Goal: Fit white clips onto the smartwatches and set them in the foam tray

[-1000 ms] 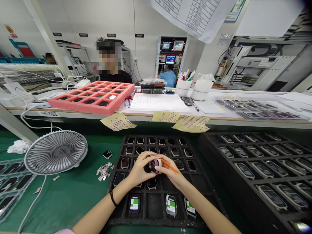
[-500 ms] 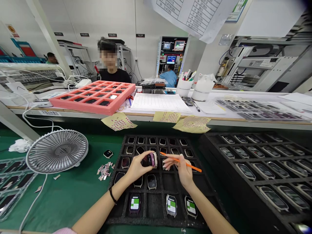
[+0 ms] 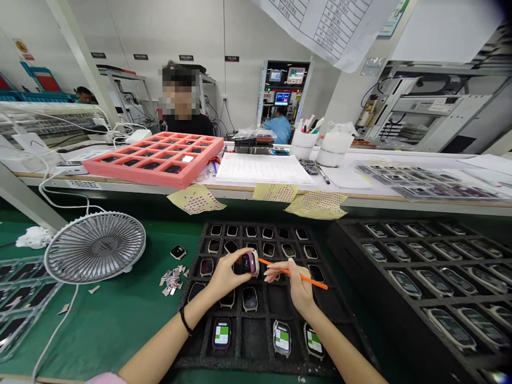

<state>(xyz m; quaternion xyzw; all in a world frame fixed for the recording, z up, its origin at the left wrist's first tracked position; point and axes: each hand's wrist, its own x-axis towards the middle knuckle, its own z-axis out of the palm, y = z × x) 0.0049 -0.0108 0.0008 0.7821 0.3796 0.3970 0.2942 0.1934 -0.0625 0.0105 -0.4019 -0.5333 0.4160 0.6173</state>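
Observation:
My left hand (image 3: 226,276) grips a purple smartwatch case (image 3: 251,262) between thumb and fingers, holding it tilted above a black foam tray (image 3: 250,365). In my right hand (image 3: 298,285) is a thin orange stick (image 3: 314,281), pinched between thumb and index finger. Its left tip points at the watch's side and lies very near it; I cannot tell if they touch. Beneath both hands, the tray's compartments hold several watches. Along the front row, a dark watch (image 3: 221,334) and two pale ones, including a silver watch (image 3: 282,338), show lit green-and-white screens.
A second black foam tray (image 3: 400,314) with watches stands at right. On the left are a grey fan (image 3: 96,248), a loose watch (image 3: 178,252) and small scraps (image 3: 172,280). A pink foam tray (image 3: 188,173) and papers (image 3: 262,168) lie on the shelf. A person (image 3: 186,125) sits beyond.
My right hand has moved slightly left, bringing the orange stick's tip closer to the watch and a little lower. My left hand keeps its hold with almost no movement.

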